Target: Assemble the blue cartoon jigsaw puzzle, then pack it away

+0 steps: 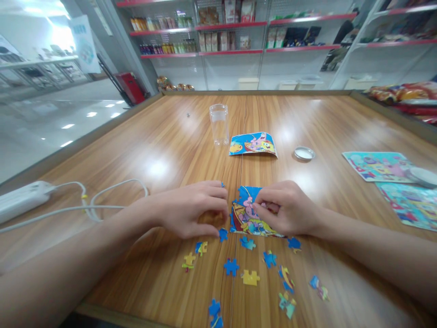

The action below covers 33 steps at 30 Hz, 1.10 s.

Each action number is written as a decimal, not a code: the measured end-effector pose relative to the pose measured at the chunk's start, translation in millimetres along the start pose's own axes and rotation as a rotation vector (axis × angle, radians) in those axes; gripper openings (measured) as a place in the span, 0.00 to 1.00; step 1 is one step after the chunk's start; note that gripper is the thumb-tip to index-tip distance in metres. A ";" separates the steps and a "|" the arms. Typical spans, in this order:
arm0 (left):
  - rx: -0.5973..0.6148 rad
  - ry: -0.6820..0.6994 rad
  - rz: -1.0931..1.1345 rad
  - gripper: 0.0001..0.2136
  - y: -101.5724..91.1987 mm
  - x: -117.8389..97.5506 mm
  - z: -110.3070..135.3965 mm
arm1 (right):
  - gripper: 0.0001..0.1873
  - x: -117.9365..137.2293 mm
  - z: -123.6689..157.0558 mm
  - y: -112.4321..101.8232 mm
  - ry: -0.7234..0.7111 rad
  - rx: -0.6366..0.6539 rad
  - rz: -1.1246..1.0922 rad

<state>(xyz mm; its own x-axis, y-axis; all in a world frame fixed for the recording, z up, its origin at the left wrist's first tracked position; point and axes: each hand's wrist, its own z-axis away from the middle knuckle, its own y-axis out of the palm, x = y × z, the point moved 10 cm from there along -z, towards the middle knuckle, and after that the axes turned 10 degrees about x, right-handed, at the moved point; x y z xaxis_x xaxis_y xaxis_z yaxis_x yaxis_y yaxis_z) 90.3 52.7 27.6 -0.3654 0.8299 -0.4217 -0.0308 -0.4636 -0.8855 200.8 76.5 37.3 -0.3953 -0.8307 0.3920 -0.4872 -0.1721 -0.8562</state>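
A partly joined cartoon jigsaw lies on the wooden table in front of me. My right hand rests on its right side, fingers pinched together on a piece at the puzzle's top. My left hand lies curled just left of the puzzle, fingers bent over a small piece near its edge. Several loose blue and yellow pieces are scattered on the table nearer to me.
A clear plastic jar stands further back, with a cartoon picture card and a round lid to its right. Other puzzle cards lie at the right. A white power strip and cable sit at the left.
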 end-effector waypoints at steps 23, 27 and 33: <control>-0.519 -0.332 -0.013 0.07 -12.8 73.2 2.6 | 0.14 -5.8 -2.2 5.8 0.045 0.014 0.036; -0.518 -0.303 -0.023 0.08 -10.7 68.3 -2.6 | 0.14 -8.3 -1.8 6.2 0.051 0.018 0.041; -0.517 -0.303 -0.035 0.11 -9.8 65.1 -3.6 | 0.13 -8.9 -1.8 5.3 0.050 0.015 0.042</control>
<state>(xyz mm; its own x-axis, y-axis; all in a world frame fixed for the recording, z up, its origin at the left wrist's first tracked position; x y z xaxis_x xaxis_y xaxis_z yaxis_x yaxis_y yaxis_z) 70.2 112.4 8.2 -0.6235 0.6811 -0.3838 0.3811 -0.1639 -0.9099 200.3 83.9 29.9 -0.4540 -0.8098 0.3715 -0.4577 -0.1458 -0.8771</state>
